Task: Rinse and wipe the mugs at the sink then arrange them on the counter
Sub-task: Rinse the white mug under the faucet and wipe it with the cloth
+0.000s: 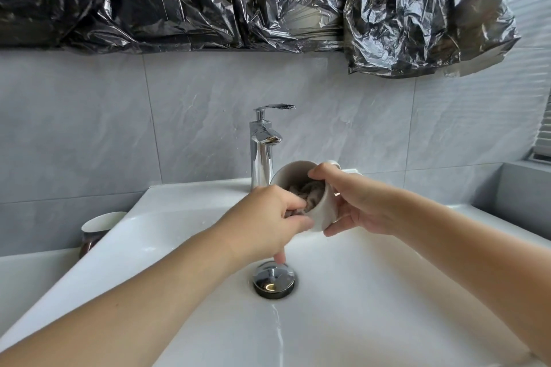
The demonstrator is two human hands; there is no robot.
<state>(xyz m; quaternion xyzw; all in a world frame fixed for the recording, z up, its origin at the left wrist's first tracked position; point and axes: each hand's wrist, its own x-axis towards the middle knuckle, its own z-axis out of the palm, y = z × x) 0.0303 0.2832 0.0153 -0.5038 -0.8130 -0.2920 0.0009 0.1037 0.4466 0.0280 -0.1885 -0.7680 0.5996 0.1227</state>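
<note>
Over the white sink (372, 292), my right hand (354, 205) grips a white mug (320, 211), tilted with its mouth facing me and to the left. A grey-brown cloth (307, 192) is stuffed inside the mug. My left hand (268, 217) pinches the cloth at the mug's rim, with fingers reaching into the opening. The mug's handle peeks out behind my right thumb. A second mug (100, 225), white inside and dark brown lower down, stands upright on the counter at the left, partly hidden by the sink's edge.
A chrome tap (264, 143) stands behind the mug, with no water running. The chrome drain plug (274, 277) sits below my hands, and a thin trail of water runs from it toward me. Crumpled black plastic (238, 0) covers the wall above the grey tiles.
</note>
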